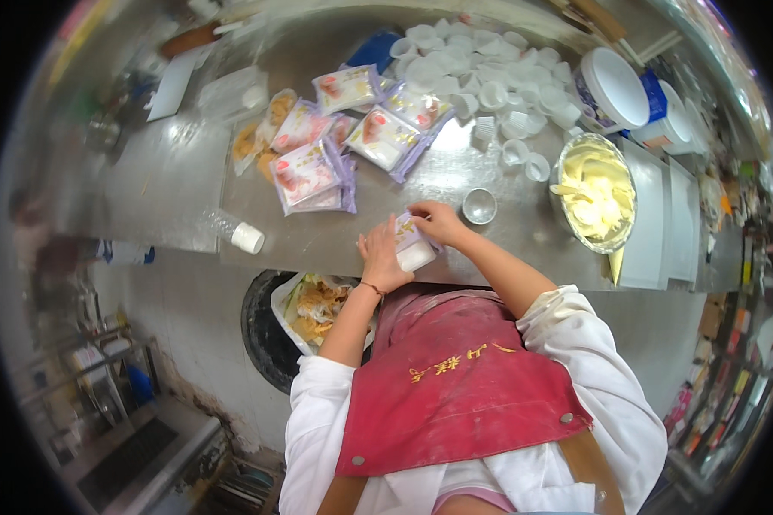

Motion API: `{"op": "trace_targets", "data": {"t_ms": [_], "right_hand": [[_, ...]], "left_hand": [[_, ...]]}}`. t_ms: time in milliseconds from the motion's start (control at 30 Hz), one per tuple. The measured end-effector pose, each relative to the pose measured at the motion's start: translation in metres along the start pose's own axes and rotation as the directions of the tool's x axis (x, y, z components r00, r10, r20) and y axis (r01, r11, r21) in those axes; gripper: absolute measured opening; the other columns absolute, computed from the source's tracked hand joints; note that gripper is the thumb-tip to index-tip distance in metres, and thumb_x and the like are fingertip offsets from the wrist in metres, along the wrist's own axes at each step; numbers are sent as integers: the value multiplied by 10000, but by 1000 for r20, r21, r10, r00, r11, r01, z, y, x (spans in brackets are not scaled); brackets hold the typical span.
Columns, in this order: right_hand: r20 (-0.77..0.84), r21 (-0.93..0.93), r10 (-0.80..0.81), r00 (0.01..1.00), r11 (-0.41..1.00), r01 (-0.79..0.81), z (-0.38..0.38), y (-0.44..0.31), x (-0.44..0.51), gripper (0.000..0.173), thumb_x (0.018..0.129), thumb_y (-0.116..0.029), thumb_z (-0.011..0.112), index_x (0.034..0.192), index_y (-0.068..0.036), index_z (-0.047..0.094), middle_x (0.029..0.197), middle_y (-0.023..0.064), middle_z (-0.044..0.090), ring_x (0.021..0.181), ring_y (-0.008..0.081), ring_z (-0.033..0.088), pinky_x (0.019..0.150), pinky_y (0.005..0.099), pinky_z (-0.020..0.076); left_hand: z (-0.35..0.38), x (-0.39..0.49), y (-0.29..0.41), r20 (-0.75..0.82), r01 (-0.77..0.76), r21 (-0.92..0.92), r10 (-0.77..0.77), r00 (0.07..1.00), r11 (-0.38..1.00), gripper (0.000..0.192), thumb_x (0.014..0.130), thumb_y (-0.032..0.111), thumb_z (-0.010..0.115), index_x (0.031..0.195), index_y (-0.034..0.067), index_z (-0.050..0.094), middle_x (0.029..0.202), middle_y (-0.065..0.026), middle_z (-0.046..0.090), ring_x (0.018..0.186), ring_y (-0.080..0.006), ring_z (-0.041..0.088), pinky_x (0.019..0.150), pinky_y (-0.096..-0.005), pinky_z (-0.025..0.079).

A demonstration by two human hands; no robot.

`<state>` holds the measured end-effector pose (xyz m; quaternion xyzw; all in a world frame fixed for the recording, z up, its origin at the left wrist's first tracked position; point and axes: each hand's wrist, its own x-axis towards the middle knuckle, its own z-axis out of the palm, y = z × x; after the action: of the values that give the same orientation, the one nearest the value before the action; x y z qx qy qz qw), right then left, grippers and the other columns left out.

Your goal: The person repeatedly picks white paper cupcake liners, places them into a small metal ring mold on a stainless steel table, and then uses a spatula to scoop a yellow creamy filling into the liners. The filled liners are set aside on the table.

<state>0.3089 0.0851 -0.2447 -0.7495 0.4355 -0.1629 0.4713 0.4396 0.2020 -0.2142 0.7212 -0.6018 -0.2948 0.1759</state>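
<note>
A purple-and-white plastic packet [416, 252] lies at the front edge of the steel table, between my hands. My left hand [384, 252] holds it along its left side, fingers pointing away from me. At its far end, the fingers of my right hand [437, 222] pinch the wrapper. Whether the wrapper is torn there, I cannot tell. Just beyond my right hand sits a small round metal cup [479, 206]. Several similar packets [309, 174] are heaped farther back on the left, some overlapping.
White fluted cups [489, 71] are spread across the back. A metal bowl of pale yellow cream [596, 193] stands right, near white tubs [612, 90]. A clear bottle with a white cap [248, 237] lies left. Below the edge is a lined black bin [261, 328].
</note>
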Motion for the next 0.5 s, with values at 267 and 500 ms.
{"op": "trace_targets", "data": {"t_ms": [267,500], "right_hand": [[10,-4,143,990,990,-143,-1,-11,6,266,726,-229,593,897,-33,647,859,158,637,773,277,615,708,366,479],[24,-71,18,1000,997,-16,5,-15,13,191,638,-128,633,802,-29,630,780,142,629,738,304,599,670,384,470]], "left_hand": [[-7,8,-6,-175,-219,41,223,959,975,875,401,260,711,1191,69,387,1062,-148,491,982,-335,466,844,-431,362],[-14,12,-8,20,-170,5,170,985,985,1057,379,235,709,1309,33,249,1205,-227,378,1135,-402,346,963,-462,280]]}}
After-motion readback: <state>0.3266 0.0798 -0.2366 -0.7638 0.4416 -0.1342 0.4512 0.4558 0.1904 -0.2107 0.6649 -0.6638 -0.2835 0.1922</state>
